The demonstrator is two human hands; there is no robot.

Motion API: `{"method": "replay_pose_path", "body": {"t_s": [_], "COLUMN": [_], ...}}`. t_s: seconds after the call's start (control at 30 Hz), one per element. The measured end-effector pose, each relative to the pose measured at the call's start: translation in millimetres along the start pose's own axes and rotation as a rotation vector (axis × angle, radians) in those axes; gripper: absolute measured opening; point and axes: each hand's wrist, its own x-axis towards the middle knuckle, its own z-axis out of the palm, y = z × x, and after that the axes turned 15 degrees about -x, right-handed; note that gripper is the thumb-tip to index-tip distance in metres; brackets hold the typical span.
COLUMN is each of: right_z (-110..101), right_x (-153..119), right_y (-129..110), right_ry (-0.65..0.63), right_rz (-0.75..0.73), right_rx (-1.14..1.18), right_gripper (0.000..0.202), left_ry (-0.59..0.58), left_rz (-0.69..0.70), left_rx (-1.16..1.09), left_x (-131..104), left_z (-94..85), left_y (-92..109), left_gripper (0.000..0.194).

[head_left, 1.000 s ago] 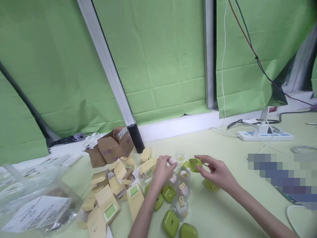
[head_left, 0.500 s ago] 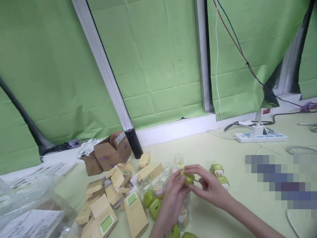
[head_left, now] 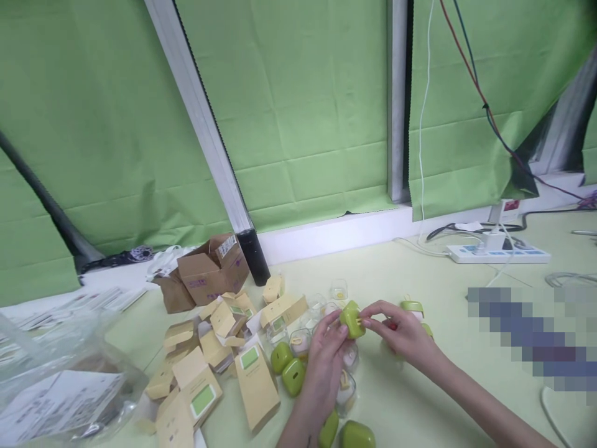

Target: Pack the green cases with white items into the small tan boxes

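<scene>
My left hand [head_left: 329,348] is closed around a rounded green plastic cover [head_left: 352,320], holding it above the table. At its right side, my right hand [head_left: 405,333] pinches a small yellow cord loop [head_left: 360,322] that pokes out of the cover. A bit of something red shows under the right fingers; what it is I cannot make out. More green covers [head_left: 293,376] with slots lie left of my left wrist. Clear cases with white contents, such as one small clear case [head_left: 346,393], sit around and behind that hand. A green-lidded case [head_left: 412,308] stands beyond my right hand.
Opened cardboard packets [head_left: 256,386] are heaped on the left, near a clear plastic bag [head_left: 69,386]. Behind them stand a brown carton [head_left: 212,274] and a black cylinder [head_left: 254,256]. A white power strip [head_left: 499,252] with cables lies at the back right.
The green cover has turned in my left hand. My right fingers have come together on the yellow loop at its side. The view has shifted slightly.
</scene>
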Motion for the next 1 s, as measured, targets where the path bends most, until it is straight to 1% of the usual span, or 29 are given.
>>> {"method": "replay_pose_path", "body": {"t_s": [0.07,0.13,0.17,0.23,0.3,0.37,0.43,0.5,0.67,0.77,0.83,0.87,0.97,1.0], "right_z": [3,6,8,10,11,13,14,12,-5,-14,-13,-11,-1,1], "right_x": [-2,-4,-5,-7,-10,-11,-12,-11,-5,-4,-5,-6,-8,-7], "right_y": [1,0,-1,-5,-8,-9,-10,-11,-13,-13,-13,-13,-16,-16], "right_ry": [0.036,0.066,0.086,0.140,0.175,0.185,0.178,0.144,-0.039,-0.093,-0.135,-0.168,-0.253,-0.251], "right_rz": [-0.121,-0.161,-0.150,-0.116,-0.089,-0.054,-0.017,0.000,-0.055,-0.063,-0.024,0.009,0.126,0.152], "right_rx": [-0.048,-0.057,-0.053,-0.047,-0.042,-0.021,0.002,0.000,-0.091,-0.110,-0.056,-0.007,0.122,0.135], "right_gripper": [0.024,0.023,0.023,0.024,0.024,0.025,0.027,0.029,0.030,0.027,0.023,0.026,0.056,0.058], "left_ry": [-0.002,0.002,0.003,-0.011,-0.033,-0.037,-0.028,-0.026,-0.028,-0.031,-0.040,-0.048,-0.066,-0.066], "left_rz": [0.017,0.020,0.025,0.049,0.070,0.063,0.042,0.045,0.099,0.060,0.034,0.043,0.141,0.173], "left_rx": [0.010,-0.003,-0.031,-0.099,-0.117,-0.061,0.011,0.084,0.343,0.363,0.371,0.409,0.642,0.727], "left_x": [-3,-5,-6,-6,-6,-6,-5,-4,3,4,3,2,4,7], "left_z": [2.0,5.3,7.0,10.0,11.7,11.8,9.9,6.2,-4.4,-5.8,-3.8,-2.1,3.0,4.0], "left_y": [-2,-2,-2,-2,-3,-6,-9,-12,-8,-5,-4,-3,4,8], "left_gripper": [0.039,0.044,0.043,0.035,0.027,0.023,0.025,0.028,0.028,0.030,0.032,0.031,0.022,0.018]}}
